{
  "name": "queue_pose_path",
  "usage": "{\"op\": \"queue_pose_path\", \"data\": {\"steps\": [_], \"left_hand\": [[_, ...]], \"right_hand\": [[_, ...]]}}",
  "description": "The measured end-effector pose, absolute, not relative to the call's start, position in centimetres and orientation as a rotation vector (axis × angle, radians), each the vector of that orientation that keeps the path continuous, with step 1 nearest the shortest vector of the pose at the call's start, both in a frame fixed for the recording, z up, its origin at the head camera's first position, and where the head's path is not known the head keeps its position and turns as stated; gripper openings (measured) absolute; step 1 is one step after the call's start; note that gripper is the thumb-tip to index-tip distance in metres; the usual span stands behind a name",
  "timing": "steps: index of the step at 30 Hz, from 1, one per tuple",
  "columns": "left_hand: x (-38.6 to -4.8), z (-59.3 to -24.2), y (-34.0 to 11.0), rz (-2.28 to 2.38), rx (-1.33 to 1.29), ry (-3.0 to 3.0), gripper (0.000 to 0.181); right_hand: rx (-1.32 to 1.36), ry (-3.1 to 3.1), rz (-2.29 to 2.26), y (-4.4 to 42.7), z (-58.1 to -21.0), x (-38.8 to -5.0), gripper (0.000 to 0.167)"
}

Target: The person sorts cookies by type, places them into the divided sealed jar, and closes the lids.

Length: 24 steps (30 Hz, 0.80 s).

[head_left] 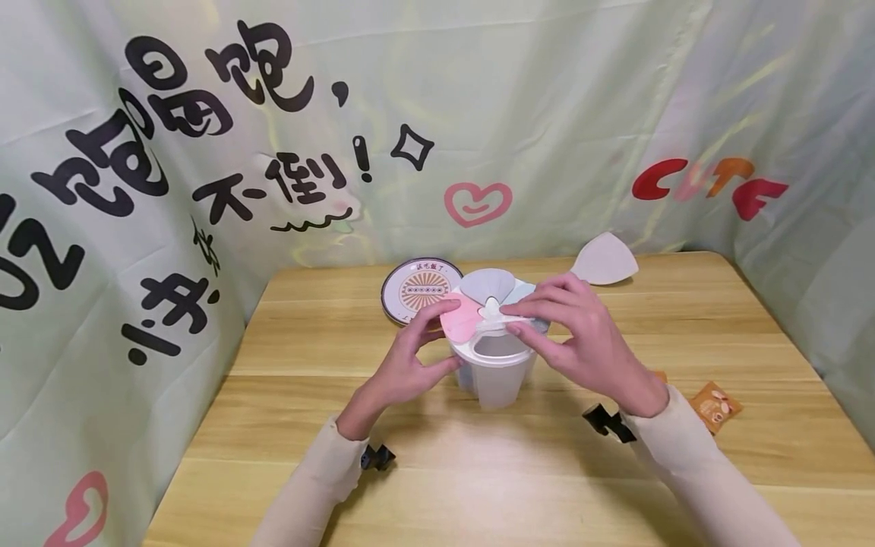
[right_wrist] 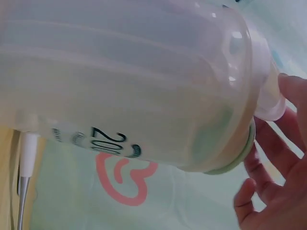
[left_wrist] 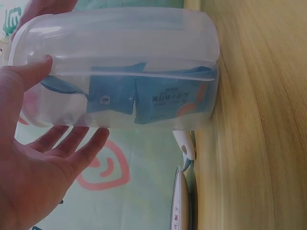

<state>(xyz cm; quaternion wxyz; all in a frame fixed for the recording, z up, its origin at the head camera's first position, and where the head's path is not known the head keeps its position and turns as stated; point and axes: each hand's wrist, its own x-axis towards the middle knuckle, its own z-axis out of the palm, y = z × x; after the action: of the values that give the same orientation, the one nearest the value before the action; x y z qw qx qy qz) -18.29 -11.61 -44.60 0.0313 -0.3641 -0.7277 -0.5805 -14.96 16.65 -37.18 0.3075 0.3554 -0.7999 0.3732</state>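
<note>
- Container (head_left: pixel 502 384): upright on the counter (head_left: pixel 472 486), mid-frame, just right of centre; multi-flap lid, front compartment (head_left: pixel 501 346) uncovered.
- Your left hand (head_left: pixel 410 365): half-curled round the container's left side, thumb on the near wall, index finger at the pink flap (head_left: pixel 461 319); it grips, steadying.
- Your right hand (head_left: pixel 588 327): thumb and fingertips nearly together, pinching the raised clear flap (right_wrist: pixel 271 103) at the lid's front; outer fingers bent, holding nothing.
- Step looks like working that front flap. Pinch near its free edge, swing it along its hinge, don't twist; thin plastic, could crease or snap.
- Brace low with the left, thumb against the wall; squeezing hard could bow the sides. Mind that index finger, it could nudge the pink flap.
- Press down slightly while lifting, or the whole thing may tip.
- Blue packets (left_wrist: pixel 168 98) show through the wall, centre of left-wrist view; tilting may shift them.
- Orange packet (head_left: pixel 716 406), right of frame: clear of the work, watch your sleeve.
</note>
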Motion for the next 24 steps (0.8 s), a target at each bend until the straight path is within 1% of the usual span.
{"op": "queue_pose_path", "data": {"steps": [1,4,5,11,15,24], "left_hand": [[-18.3,-44.6,-11.6,-1.788,-1.122,-2.241,0.078],[-18.3,-44.7,-11.6,-1.789,-1.130,-2.236,0.078],[-18.3,-44.8,-11.6,-1.790,-1.132,-2.235,0.078],[-18.2,-44.8,-11.7,-1.788,-1.127,-2.259,0.080],[-18.2,-44.6,-11.7,-1.789,-1.123,-2.276,0.080],[-18.1,-44.5,-11.7,-1.800,-1.122,-2.272,0.080]], "right_hand": [[0.930,-2.134,1.008,16.7,-37.0,-15.2,0.017],[0.886,-2.186,1.067,16.8,-36.6,-16.0,0.030],[0.866,-2.201,1.086,16.8,-36.5,-16.2,0.031],[0.773,-2.278,1.172,16.7,-36.2,-17.5,0.021],[0.745,-2.302,1.202,16.7,-36.2,-17.8,0.018],[0.752,-2.305,1.209,18.2,-36.1,-16.8,0.033]]}}
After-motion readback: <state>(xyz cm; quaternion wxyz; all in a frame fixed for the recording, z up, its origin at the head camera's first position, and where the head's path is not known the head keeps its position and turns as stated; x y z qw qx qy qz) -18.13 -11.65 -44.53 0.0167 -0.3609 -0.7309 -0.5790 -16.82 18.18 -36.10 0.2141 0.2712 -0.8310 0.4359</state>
